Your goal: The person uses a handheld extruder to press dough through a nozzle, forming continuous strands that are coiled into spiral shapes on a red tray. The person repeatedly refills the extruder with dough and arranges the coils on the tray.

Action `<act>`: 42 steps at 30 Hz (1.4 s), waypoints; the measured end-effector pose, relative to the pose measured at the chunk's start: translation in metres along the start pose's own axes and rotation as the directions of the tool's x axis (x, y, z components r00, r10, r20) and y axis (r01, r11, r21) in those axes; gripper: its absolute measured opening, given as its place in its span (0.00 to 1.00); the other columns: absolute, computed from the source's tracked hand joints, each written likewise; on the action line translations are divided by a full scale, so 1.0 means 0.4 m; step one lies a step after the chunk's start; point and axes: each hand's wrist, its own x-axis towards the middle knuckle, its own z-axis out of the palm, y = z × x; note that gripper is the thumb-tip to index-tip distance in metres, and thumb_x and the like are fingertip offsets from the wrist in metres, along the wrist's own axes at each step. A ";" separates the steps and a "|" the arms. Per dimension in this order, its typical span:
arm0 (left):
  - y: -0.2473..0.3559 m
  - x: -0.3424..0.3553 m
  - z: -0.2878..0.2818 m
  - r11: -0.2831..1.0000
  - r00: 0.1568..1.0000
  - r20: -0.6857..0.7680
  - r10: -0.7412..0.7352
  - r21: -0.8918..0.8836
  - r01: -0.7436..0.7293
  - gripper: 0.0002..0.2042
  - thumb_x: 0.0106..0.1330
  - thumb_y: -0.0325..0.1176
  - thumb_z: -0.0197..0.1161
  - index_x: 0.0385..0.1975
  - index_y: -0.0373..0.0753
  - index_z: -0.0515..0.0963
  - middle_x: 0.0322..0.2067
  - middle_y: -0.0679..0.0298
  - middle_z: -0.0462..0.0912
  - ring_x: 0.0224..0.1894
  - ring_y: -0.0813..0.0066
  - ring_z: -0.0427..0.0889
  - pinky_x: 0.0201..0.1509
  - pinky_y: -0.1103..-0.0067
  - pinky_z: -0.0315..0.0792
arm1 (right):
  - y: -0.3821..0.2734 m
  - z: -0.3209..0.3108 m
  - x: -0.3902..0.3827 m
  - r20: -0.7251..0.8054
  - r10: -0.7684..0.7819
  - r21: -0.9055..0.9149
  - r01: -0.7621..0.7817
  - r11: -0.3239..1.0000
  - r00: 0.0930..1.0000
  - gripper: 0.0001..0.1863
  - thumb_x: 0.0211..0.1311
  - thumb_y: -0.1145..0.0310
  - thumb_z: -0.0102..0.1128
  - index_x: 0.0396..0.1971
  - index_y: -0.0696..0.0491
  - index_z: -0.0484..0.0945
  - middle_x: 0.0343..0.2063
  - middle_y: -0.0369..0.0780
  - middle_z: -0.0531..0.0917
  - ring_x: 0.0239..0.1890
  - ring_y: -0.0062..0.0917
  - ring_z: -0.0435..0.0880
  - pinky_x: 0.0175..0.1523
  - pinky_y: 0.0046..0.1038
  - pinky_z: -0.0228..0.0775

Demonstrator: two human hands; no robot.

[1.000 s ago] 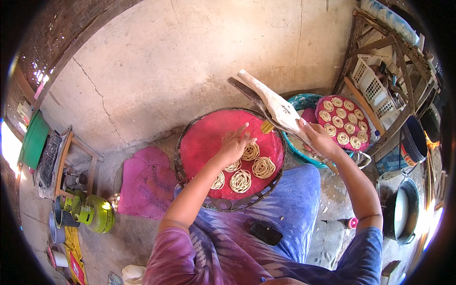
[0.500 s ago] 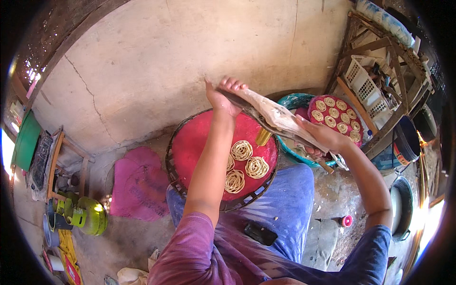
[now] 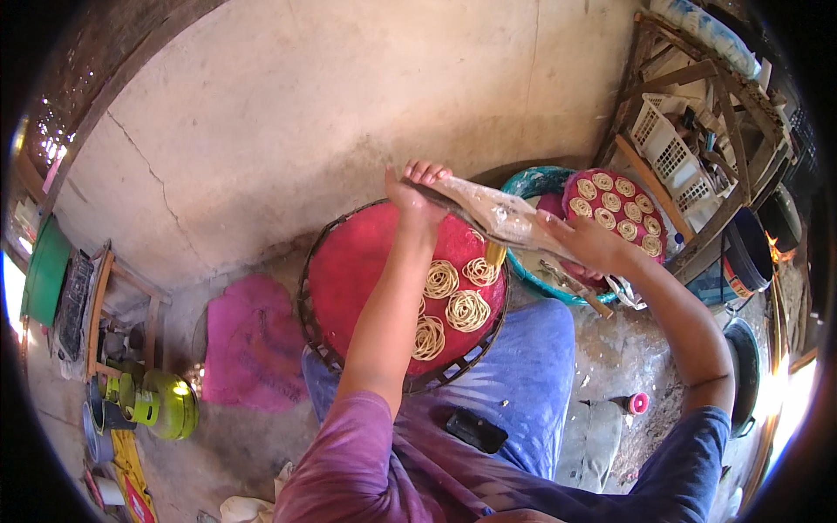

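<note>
Both my hands grip a long wooden hand press (image 3: 493, 212) with a brass cylinder (image 3: 495, 253) hanging under it. My left hand (image 3: 417, 190) is closed round its far left end, fingers over the top. My right hand (image 3: 586, 244) wraps round the near right end. Below the press sits a round tray with a dark slatted rim (image 3: 307, 318), covered by red cloth (image 3: 349, 266). Several pale coils of dough strands (image 3: 468, 311) lie on its right side. One dough coil (image 3: 480, 272) lies just beneath the cylinder; my left forearm hides part of the tray.
A teal basin (image 3: 528, 185) stands to the right, with a round red mat (image 3: 615, 187) of dough coils over it. A wooden rack (image 3: 671, 187) holds a white plastic crate (image 3: 676, 161). A black phone (image 3: 476, 430) lies on my lap. On the left stands a green gas cylinder (image 3: 170, 404).
A further dough coil now shows under the brass cylinder. The press has shifted slightly right over the tray, its left end a little lower. Both hands keep their hold.
</note>
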 end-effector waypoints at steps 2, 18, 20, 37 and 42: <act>0.001 0.016 0.013 0.999 0.998 0.056 -0.026 -0.020 0.027 0.23 0.71 0.56 0.33 0.17 0.50 0.60 0.13 0.74 0.57 0.18 0.78 0.59 0.30 0.74 0.61 | -0.004 0.012 0.010 -0.072 -0.056 0.022 0.058 0.998 0.996 0.45 0.65 0.28 0.37 0.28 0.63 0.78 0.15 0.41 0.76 0.19 0.28 0.82 0.23 0.30 0.72; -0.058 0.016 0.002 0.957 0.985 -0.066 -0.162 0.232 0.173 0.29 0.70 0.64 0.30 0.23 0.46 0.67 0.22 0.67 0.66 0.27 0.70 0.65 0.37 0.72 0.63 | 0.087 0.055 -0.007 -0.162 0.002 0.165 0.025 0.986 0.987 0.42 0.67 0.30 0.40 0.33 0.61 0.82 0.15 0.41 0.76 0.18 0.26 0.79 0.25 0.30 0.71; -0.052 -0.014 0.007 0.874 0.987 -0.061 -0.151 0.458 0.162 0.36 0.70 0.66 0.28 0.33 0.42 0.79 0.32 0.60 0.81 0.38 0.64 0.78 0.47 0.70 0.69 | 0.100 0.048 -0.024 -0.126 0.049 0.237 -0.018 0.971 0.991 0.42 0.67 0.30 0.41 0.33 0.60 0.82 0.15 0.39 0.75 0.18 0.24 0.78 0.24 0.28 0.70; -0.091 -0.126 -0.141 -0.324 0.810 -0.320 -0.492 0.931 0.171 0.45 0.69 0.71 0.23 0.63 0.36 0.70 0.61 0.53 0.74 0.69 0.62 0.64 0.73 0.69 0.49 | 0.182 0.070 0.032 -0.298 -0.031 0.332 0.133 0.934 0.954 0.40 0.68 0.32 0.39 0.29 0.59 0.80 0.14 0.37 0.74 0.15 0.22 0.75 0.22 0.26 0.67; -0.042 -0.145 -0.173 -0.504 0.880 -0.105 -0.463 0.848 -0.164 0.39 0.74 0.64 0.21 0.63 0.45 0.73 0.66 0.60 0.68 0.72 0.62 0.57 0.76 0.63 0.42 | 0.266 0.118 0.009 -0.307 -0.078 0.503 0.232 0.833 0.948 0.37 0.72 0.36 0.38 0.24 0.57 0.78 0.14 0.36 0.74 0.14 0.19 0.72 0.21 0.23 0.63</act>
